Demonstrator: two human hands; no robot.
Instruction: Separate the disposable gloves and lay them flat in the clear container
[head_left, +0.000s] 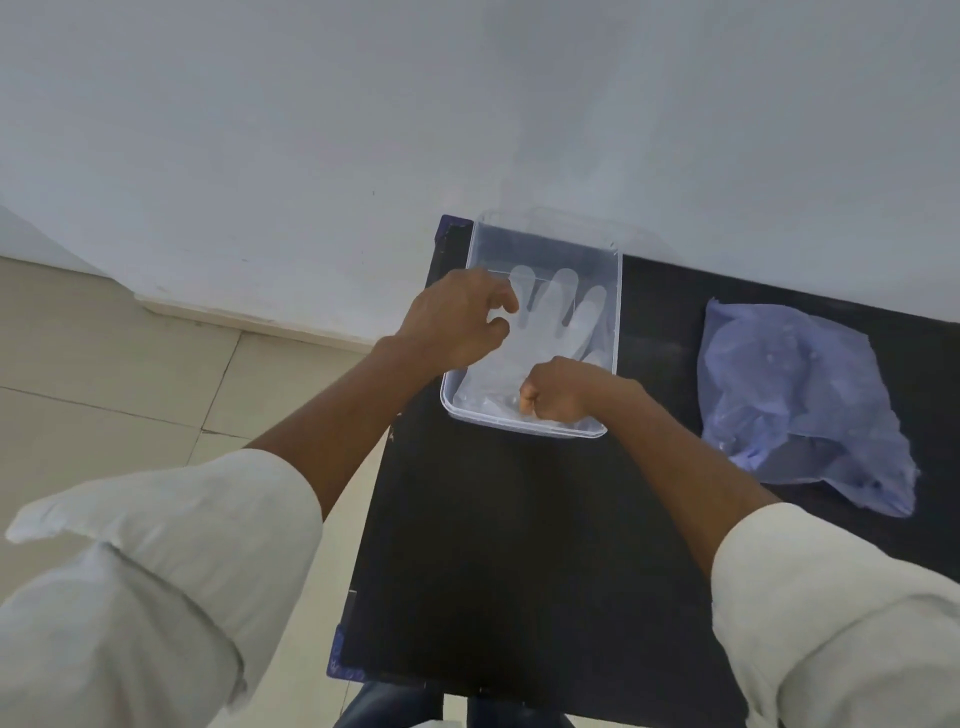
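Note:
A clear plastic container (618, 291) stands at the far left corner of the black table. Inside it a thin translucent disposable glove (553, 325) lies spread out, fingers pointing away from me. My left hand (454, 322) hovers over the container's left side with thumb and forefinger pinched at the glove's finger edge. My right hand (563, 389) is a closed fist at the near rim, pinching the glove's cuff end. The cuff is partly hidden under that hand.
A crumpled blue-tinted plastic bag (800, 400) with more gloves lies on the black table (519, 519) to the right of the container. A white wall runs behind the table. Beige floor tiles show to the left.

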